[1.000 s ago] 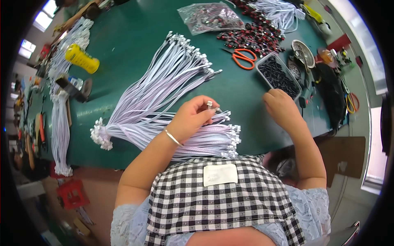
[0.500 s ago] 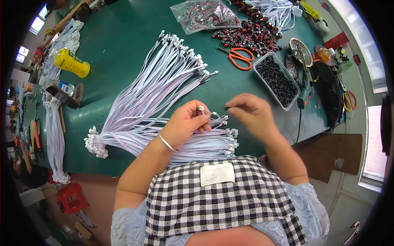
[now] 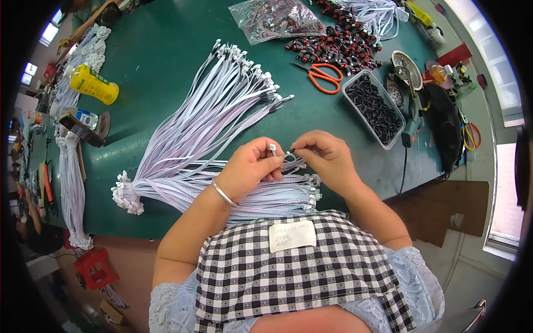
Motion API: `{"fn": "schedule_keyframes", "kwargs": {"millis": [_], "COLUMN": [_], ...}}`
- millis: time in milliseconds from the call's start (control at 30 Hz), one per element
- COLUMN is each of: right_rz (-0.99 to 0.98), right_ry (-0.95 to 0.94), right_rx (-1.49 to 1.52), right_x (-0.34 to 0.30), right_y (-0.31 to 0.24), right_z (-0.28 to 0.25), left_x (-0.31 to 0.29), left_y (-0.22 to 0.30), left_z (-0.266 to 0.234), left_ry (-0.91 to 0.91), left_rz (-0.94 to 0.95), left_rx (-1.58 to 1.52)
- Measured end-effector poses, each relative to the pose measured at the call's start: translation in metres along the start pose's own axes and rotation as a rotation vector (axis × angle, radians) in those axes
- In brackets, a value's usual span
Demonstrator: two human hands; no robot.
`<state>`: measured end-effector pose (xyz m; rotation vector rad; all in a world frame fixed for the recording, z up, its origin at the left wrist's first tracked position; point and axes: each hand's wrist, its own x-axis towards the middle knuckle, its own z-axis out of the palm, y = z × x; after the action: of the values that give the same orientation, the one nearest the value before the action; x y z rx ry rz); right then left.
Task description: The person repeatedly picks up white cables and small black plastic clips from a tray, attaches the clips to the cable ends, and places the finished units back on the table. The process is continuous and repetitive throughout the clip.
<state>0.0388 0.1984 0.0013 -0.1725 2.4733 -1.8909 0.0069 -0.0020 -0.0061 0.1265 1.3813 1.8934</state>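
Note:
My left hand pinches a thin cable between thumb and forefinger, its small white connector standing up above the fingertips. Opposite it, my right hand closes finger and thumb on a tiny black piece, right at the cable's end. Whether the piece touches the cable is too small to tell. Under and beside my left hand lies a fanned bundle of white flat cables, gathered at the left end; white connectors tip its strands, and a few strands at the far side end in black.
An open plastic tub of small black pieces stands to the right, near orange-handled scissors. Beyond are a pile of red-and-black parts and a clear bag. A yellow bottle and more cables are at the left.
My right hand has moved left with the black piece, closing the gap to the cable end at my left fingertips. My left hand keeps its hold, almost unmoved.

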Motion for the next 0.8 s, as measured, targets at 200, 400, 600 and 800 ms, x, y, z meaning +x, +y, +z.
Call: {"fn": "schedule_keyframes", "kwargs": {"millis": [200,400,600,800], "right_rz": [0.022,0.016,0.085,0.032], "right_ry": [-0.030,-0.053,-0.051,-0.023], "right_rx": [-0.026,-0.047,0.057,0.052], "right_x": [-0.0004,-0.0003,-0.0015,-0.0014], "right_y": [-0.0051,-0.0034,-0.0032,-0.0014], "right_z": [-0.0016,-0.0012,0.0009,0.0039], "left_x": [0.0004,0.0003,0.0004,0.0005], "left_y": [-0.0013,-0.0010,-0.0009,-0.0012], "left_z": [-0.0003,0.0004,0.0000,0.0001], "left_ry": [-0.006,0.001,0.011,0.011], "left_rz": [0.002,-0.017,-0.008,-0.008], "left_rx": [-0.003,-0.015,-0.028,-0.028]}}
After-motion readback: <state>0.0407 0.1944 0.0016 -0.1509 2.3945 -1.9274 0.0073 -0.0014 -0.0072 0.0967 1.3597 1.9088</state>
